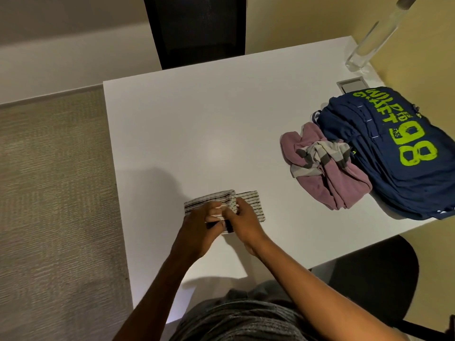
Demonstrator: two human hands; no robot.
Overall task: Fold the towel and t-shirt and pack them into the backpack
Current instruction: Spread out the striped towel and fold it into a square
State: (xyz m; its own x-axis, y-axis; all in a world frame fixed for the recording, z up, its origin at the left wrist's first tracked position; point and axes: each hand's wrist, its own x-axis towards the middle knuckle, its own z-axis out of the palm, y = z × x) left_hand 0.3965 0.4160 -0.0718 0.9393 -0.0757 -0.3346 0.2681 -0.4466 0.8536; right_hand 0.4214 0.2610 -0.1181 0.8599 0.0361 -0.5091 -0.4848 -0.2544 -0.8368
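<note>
A small white towel [251, 200] with thin dark stripes lies partly folded on the white table [221, 124], near its front edge. My left hand [199, 227] and my right hand [243, 220] both grip the towel's middle fold, fingers pinched on the cloth. A crumpled pink t-shirt [330, 178] with grey and white stripes sits at the right of the table. It leans against a navy backpack [394, 153] with lime green lettering that lies flat at the right edge.
A tall clear glass bottle [369, 43] stands at the far right corner, next to a grey cable hatch [350, 86]. A black chair [197, 30] faces the far side. Another black seat [374, 274] is at my right. Carpet [54, 193] lies to the left.
</note>
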